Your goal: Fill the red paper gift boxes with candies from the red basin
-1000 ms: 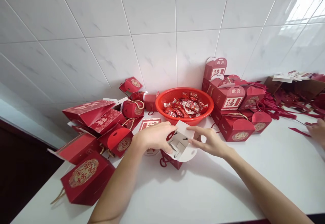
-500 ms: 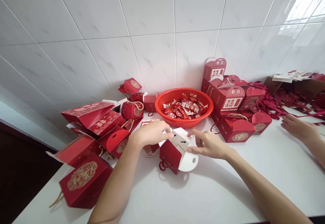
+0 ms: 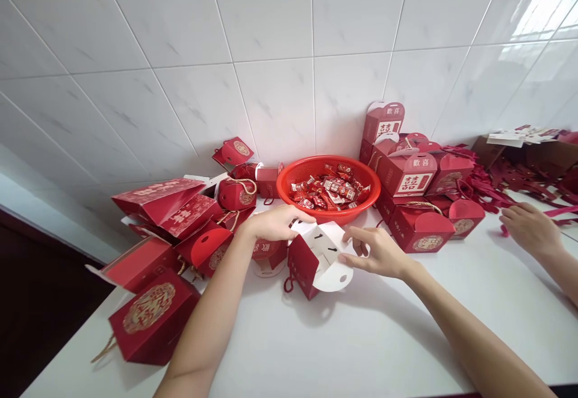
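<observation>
A small red paper gift box (image 3: 303, 267) stands on the white table in front of me, its top spread apart. Its white inside shows, with two dark knots on one wall and a rounded flap with a hole folded outward. A red cord loop hangs at its left side. My left hand (image 3: 276, 223) pinches the far left flap, its fingertips partly hidden behind it. From the right, my right hand (image 3: 377, 253) has thumb and fingers closed on the right flap. Behind the box sits a red plastic basket (image 3: 289, 203) of wrapped candies (image 3: 336, 190).
Several red boxes (image 3: 147, 317) crowd the left side, some with twine handles. More boxes (image 3: 413, 175) are stacked at the back right. Another person's hand (image 3: 533, 228) is at the far right beside pink ribbons and a carton (image 3: 490, 152). A tiled wall closes the back.
The box's top has spread wider, showing more of its inside, and the box has shifted slightly. My hands have moved a little apart. The other person's hand now has a bit of pink ribbon.
</observation>
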Demonstrator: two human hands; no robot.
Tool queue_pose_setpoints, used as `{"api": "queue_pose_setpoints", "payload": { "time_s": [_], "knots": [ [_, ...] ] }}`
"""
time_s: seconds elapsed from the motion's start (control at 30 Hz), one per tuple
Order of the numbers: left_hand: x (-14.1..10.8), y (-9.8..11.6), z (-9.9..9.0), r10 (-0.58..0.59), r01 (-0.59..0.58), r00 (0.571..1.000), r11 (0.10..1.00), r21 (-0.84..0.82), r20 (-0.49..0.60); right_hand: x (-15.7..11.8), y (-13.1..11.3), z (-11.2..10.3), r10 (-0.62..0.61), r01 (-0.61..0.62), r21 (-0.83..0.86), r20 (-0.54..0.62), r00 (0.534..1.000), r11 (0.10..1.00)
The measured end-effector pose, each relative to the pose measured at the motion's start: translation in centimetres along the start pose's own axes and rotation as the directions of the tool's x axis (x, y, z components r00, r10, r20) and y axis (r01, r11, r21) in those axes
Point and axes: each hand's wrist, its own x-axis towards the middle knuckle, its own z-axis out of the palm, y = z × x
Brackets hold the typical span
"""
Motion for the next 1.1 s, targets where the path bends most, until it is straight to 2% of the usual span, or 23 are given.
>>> {"api": "queue_pose_setpoints", "payload": {
  "time_s": [0.1,0.2,0.33,0.43,0.5,0.6,0.73,0.9,1.1],
  "knots": [
    [0.8,-0.7,0.3,-0.031,0.029,0.998,0.999,-0.043,-0.053,-0.1,0.6,0.1,-0.062,0.060,-0.025,-0.082,0.995,0.998],
    [0.5,-1.1,0.0,-0.073,0.071,0.996,0.996,-0.046,-0.043,-0.2,1.0,0.2,-0.071,0.069,-0.028,-0.095,0.993,0.997],
    [-0.7,-1.4,-1.0,-0.095,0.102,0.993,0.990,-0.094,0.069,-0.1,1.3,0.5,-0.052,0.052,-0.003,-0.080,0.995,0.999],
    [-1.2,-2.2,-1.4,-0.037,0.069,0.982,0.982,-0.174,0.185,-0.1,1.5,0.8,-0.061,0.063,0.022,-0.085,0.994,0.998],
    [-1.1,-2.9,-1.4,-0.024,0.067,0.979,0.975,-0.212,0.203,-0.1,1.5,0.9,-0.071,0.075,0.042,-0.097,0.993,0.996],
    [-0.9,-3.4,-1.3,-0.083,0.112,0.986,0.971,-0.213,0.142,-0.1,1.5,1.1,-0.076,0.085,0.072,-0.118,0.990,0.994],
    [-0.5,-3.0,-0.9,-0.209,0.223,0.974,0.954,-0.202,0.090,-0.1,1.4,1.3,-0.120,0.134,0.083,-0.163,0.979,0.987],
    [0.6,-2.6,0.1,-0.279,0.251,0.959,0.914,-0.319,-0.046,0.0,1.6,1.4,-0.204,0.220,0.027,-0.278,0.939,0.975],
    [1.1,-2.5,0.3,-0.258,0.233,0.966,0.900,-0.369,-0.019,0.1,2.1,1.3,-0.227,0.248,0.003,-0.394,0.891,0.969]
  ]
}}
